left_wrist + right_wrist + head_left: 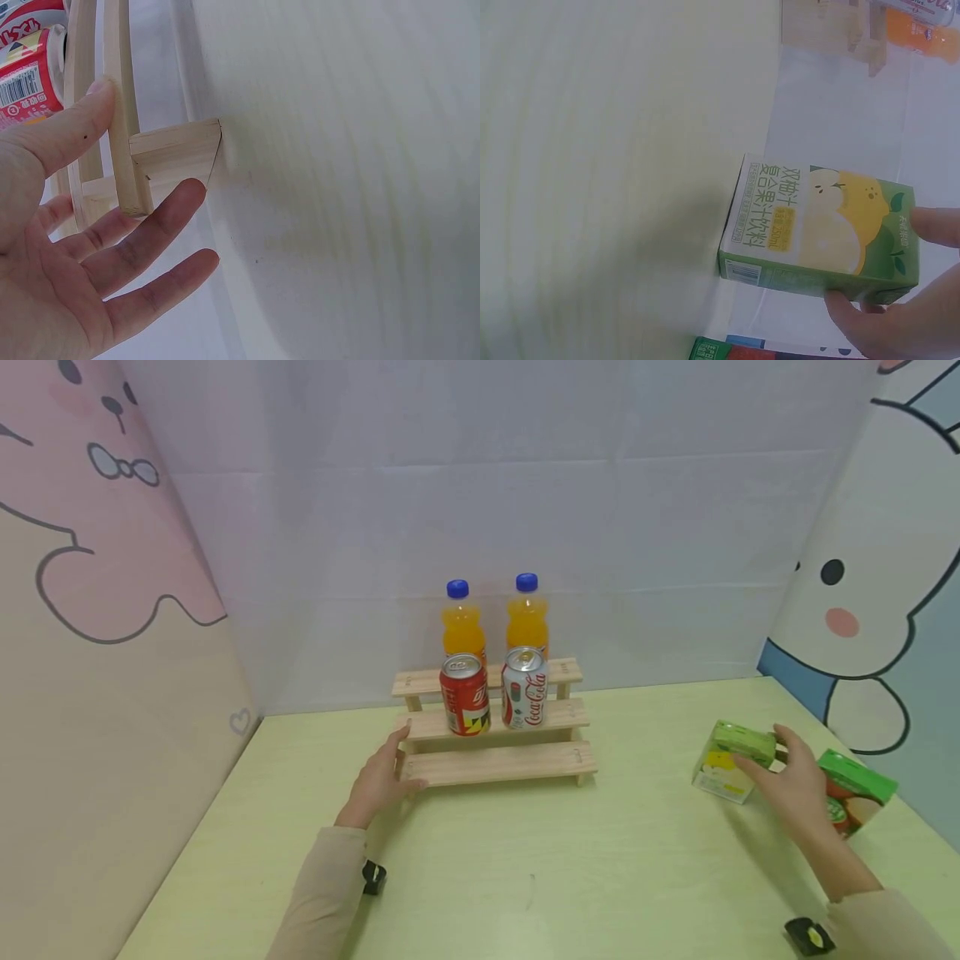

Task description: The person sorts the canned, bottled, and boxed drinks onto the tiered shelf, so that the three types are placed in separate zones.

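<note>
A three-step wooden rack [495, 763] stands on the table. My left hand [377, 781] holds its left end; in the left wrist view the thumb [82, 124] lies on a slat and the fingers spread around the end. My right hand [795, 785] pinches the green top of a juice carton [817, 229] with yellow and green fruit printed on it. The carton is slightly tilted, and I cannot tell whether its base touches the table. Another green-topped carton [858, 785], with red fruit on it, stands just right of that hand, partly covered by it.
On the rack's middle step are a red can [466, 695] and a silver Coca-Cola can [524, 687]. Behind them, two orange drink bottles [462, 625] with blue caps stand on the top step. A white cloth [487, 510] hangs behind the table [540, 868].
</note>
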Tool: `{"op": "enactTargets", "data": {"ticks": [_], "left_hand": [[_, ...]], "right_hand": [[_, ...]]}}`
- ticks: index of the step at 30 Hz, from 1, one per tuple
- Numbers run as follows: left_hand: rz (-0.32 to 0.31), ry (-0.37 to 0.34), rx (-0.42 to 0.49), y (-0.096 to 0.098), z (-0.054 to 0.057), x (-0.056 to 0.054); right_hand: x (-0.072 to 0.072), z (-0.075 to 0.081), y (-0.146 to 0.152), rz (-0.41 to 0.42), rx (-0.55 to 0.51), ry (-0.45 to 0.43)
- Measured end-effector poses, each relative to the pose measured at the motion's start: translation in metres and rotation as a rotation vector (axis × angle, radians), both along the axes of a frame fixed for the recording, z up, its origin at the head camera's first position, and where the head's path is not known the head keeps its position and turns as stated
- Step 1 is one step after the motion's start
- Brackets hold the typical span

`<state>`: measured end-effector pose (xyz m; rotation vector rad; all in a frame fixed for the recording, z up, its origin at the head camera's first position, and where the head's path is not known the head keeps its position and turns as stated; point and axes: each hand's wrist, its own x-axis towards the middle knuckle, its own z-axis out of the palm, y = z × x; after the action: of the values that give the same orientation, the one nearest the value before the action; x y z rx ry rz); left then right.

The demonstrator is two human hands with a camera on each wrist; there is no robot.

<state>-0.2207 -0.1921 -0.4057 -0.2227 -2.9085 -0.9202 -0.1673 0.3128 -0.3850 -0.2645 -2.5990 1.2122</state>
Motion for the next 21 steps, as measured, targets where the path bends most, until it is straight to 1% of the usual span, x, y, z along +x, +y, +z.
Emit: {"op": "enactTargets", "data": {"ticks": [5,12,17,21], "left_hand": [[-0.004,0.004,-0.002,0.0,0.0004,0.0006],[0.008,-0.003,0.007,0.0,0.0011,0.0011],[0.009,-0.01,0.005,0.0005,-0.0001,0.0004],[0.009,-0.004,0.006,0.0009,-0.0003,0.0007]], "right_hand": [[-0.0006,0.0001,0.0019,-0.024,-0.014,-0.025],[0.0025,-0.0008,0.0001,-0.07,0.031,0.041],[0.0035,-0.0008,0.0006,-0.068,0.062,0.06],[0.0033,-0.0007,0.0003,-0.05,0.051,0.065]]}}
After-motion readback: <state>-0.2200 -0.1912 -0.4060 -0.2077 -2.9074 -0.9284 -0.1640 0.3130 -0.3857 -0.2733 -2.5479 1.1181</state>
